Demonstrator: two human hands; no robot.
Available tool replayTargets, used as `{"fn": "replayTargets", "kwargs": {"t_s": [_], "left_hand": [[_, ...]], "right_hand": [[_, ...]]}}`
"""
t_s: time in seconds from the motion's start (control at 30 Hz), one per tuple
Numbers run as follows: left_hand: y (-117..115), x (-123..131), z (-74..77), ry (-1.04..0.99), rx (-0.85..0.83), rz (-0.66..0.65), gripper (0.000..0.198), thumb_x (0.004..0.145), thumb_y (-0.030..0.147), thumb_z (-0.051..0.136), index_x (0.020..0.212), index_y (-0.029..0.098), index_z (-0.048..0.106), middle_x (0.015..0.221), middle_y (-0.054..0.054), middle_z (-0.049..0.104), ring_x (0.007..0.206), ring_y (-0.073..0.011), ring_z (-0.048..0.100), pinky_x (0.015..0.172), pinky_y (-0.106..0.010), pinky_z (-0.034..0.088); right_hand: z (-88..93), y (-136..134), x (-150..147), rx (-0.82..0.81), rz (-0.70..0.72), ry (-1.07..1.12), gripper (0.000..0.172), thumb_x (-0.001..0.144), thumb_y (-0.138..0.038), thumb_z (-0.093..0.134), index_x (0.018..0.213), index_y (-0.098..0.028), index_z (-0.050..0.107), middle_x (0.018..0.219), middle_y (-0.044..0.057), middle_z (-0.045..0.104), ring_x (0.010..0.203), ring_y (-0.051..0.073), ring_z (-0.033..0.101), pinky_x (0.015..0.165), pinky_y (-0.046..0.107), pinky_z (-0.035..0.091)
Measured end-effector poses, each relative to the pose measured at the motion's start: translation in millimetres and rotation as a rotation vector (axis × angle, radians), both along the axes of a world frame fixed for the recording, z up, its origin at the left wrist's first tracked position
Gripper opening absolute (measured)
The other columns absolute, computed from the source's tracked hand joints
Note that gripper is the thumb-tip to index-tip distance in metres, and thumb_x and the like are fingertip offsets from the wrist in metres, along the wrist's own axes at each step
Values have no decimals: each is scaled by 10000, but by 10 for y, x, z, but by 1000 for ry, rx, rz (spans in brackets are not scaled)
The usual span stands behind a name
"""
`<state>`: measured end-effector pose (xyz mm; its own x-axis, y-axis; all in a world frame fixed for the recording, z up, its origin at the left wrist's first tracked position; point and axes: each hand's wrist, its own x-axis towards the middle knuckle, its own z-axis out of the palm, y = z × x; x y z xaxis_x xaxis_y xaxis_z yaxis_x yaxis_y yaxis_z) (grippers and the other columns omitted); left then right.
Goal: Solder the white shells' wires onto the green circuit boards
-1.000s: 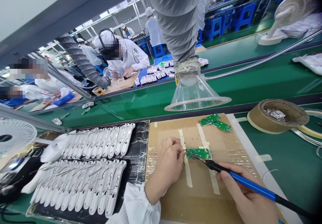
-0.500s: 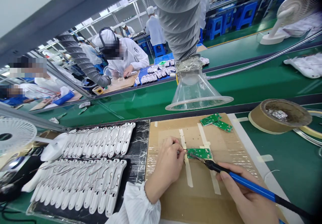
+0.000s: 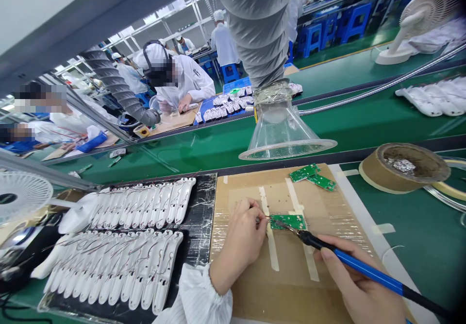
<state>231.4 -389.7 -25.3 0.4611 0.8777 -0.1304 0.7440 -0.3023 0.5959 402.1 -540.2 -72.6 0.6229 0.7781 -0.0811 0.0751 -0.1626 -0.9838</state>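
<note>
A green circuit board (image 3: 288, 221) lies on the cardboard mat between my hands, near strips of masking tape. My left hand (image 3: 247, 229) is closed in a pinch at the board's left edge. A thin reddish wire (image 3: 268, 217) shows at its fingertips, mostly hidden by them. In my right hand (image 3: 358, 280) is a blue-handled soldering iron (image 3: 364, 267), held like a pen with the fingers wrapped round it. Its metal tip rests on or just over the left part of the board; contact cannot be made out.
Two more green boards (image 3: 305, 172) overlap at the mat's top. White shells with wires (image 3: 120, 265) fill a black tray to the left. A clear extraction hood (image 3: 287, 137) hangs ahead. A tape roll (image 3: 402, 168) lies right. Beyond runs a green conveyor belt (image 3: 182, 151); co-workers sit across it.
White shells and small parts on the conveyor belt have shifted left. The soldering iron has moved very slightly at the board; my left hand keeps its pinch in place.
</note>
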Motion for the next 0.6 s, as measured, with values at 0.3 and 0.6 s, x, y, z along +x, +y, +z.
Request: {"fn": "replayTargets", "kwargs": {"t_s": [0.3, 0.6], "left_hand": [[2, 12, 19, -11, -22, 13, 228, 922, 80, 641, 724, 187, 603, 1101, -65, 631, 1079, -260, 614, 972, -446, 472], [20, -9, -25, -28, -4, -14, 212, 920, 95, 631, 731, 191, 610, 1093, -70, 622, 1079, -262, 607, 981, -461, 478]], "right_hand": [[66, 11, -37, -74, 11, 63, 340, 964, -599, 693, 1068, -297, 810, 958, 40, 797, 868, 235, 786, 646, 222, 641], [147, 43, -94, -74, 32, 41, 342, 966, -596, 674, 1068, -294, 800, 951, 31, 771, 909, 225, 753, 768, 221, 632]]}}
